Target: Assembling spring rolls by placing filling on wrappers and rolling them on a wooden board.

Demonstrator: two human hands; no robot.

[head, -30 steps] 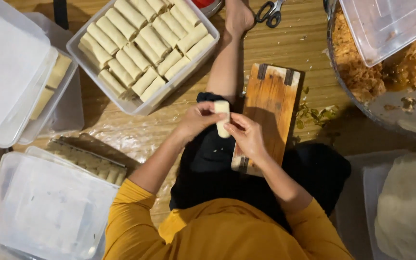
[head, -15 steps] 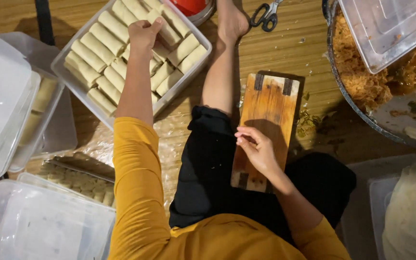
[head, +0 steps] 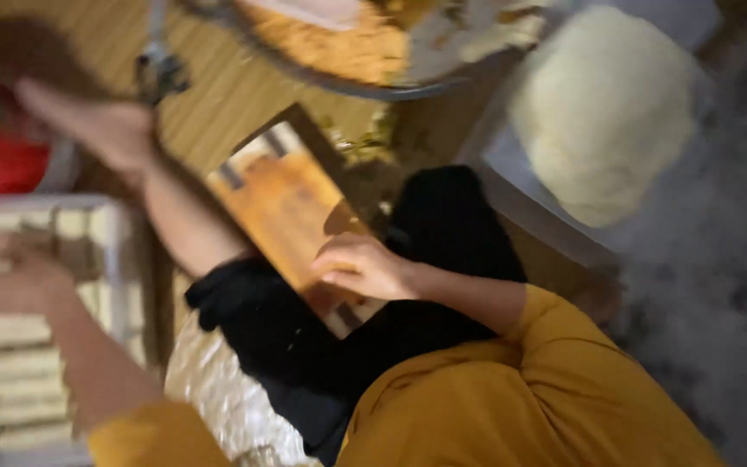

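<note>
An orange-brown wooden board (head: 291, 212) with dark stripes lies under the right hand's fingers (head: 339, 259), beside black trousers (head: 443, 233), mustard-yellow sleeves (head: 512, 380) and pale cream rolls (head: 19, 380).

There is a single view, from a camera worn on the person's head. It looks steeply down over the mustard-yellow sleeves (head: 512, 389) and the black-clad lap (head: 304, 337) to the floor in front. The frame is tilted and smeared by motion blur, so edges are soft. It sits close: the wooden board (head: 283, 203) on the lap fills the middle, a tray of pale rolls (head: 19, 380) cuts off at the left edge, and a wide bowl (head: 365, 52) cuts off at the top.
</note>
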